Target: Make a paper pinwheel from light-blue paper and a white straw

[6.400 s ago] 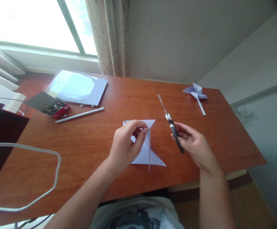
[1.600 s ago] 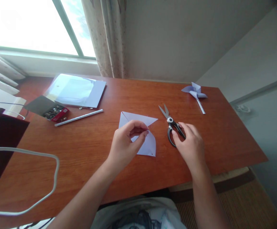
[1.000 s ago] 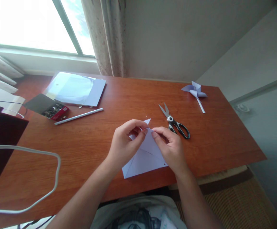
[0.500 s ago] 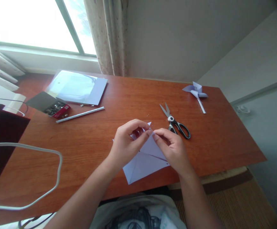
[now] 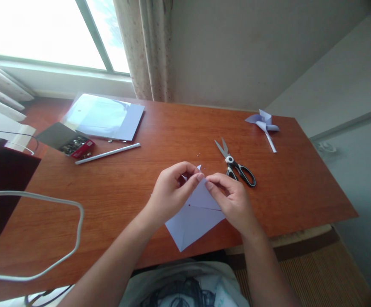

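Note:
A sheet of white paper (image 5: 194, 226), slit along fold lines and with a small hole near its middle, is between my hands at the table's front. My left hand (image 5: 174, 187) pinches it near the top corner, thumb against fingers. Right beside those fingertips, my right hand (image 5: 228, 196) pinches the same corner area from the other side. The left hand and wrist hide the paper's left part. Just beyond my right hand lie scissors (image 5: 235, 164) with black and white handles, blades slightly apart.
A finished paper pinwheel (image 5: 264, 121) lies at the back right of the wooden table (image 5: 300, 183). At the left are a rolled paper stick (image 5: 108, 153), an open box of metal pins (image 5: 75, 145), a clear folder with paper (image 5: 108, 117) and a white cable (image 5: 79, 226).
The paper has turned slightly, its near corner shifting right and a little toward me. Both hands keep their pinch with hardly any movement.

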Motion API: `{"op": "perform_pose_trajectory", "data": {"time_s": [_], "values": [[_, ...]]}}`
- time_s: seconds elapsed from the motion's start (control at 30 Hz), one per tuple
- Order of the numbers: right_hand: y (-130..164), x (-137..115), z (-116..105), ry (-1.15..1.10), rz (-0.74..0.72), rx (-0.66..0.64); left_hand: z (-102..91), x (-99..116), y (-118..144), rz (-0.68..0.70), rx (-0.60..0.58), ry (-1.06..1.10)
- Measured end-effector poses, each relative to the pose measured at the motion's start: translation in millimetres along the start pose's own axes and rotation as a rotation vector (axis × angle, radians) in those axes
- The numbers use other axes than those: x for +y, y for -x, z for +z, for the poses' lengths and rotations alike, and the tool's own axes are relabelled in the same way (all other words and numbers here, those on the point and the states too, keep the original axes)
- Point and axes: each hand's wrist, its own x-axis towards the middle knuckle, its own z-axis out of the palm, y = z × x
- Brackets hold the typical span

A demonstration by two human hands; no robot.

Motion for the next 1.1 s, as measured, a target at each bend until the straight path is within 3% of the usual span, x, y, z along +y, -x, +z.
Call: {"op": "perform_pose_trajectory", "data": {"time_s": [0.2, 0.33, 0.47, 0.57, 0.7, 0.83, 1.1], "values": [[2, 2, 0, -0.066, 0.043, 0.013, 0.2, -1, 0, -0.013, -0.006, 0.046], [3, 8, 1, -0.187, 0.133, 0.112, -5.0, 0, 0, 0.015, 0.172, 0.019], [1, 16, 0, -0.296, 0.194, 0.284, -16.6, 2, -1, 0.146, 0.418, -0.058], [0, 21, -4, -0.380, 0.217, 0.334, -25.9, 4, -5, 0.198, 0.518, -0.093], [-1, 23, -9, -0.435, 0.232, 0.344, -29.6, 1, -11, 0.113, 0.482, 0.022], [-2, 22, -12, -0.467, 0.239, 0.372, -23.4, -6, -14, -0.044, 0.385, 0.162], [-1, 15, -15, -0.580, 0.246, 0.404, -16.8, -9, -13, -0.257, 0.303, 0.396]]}}
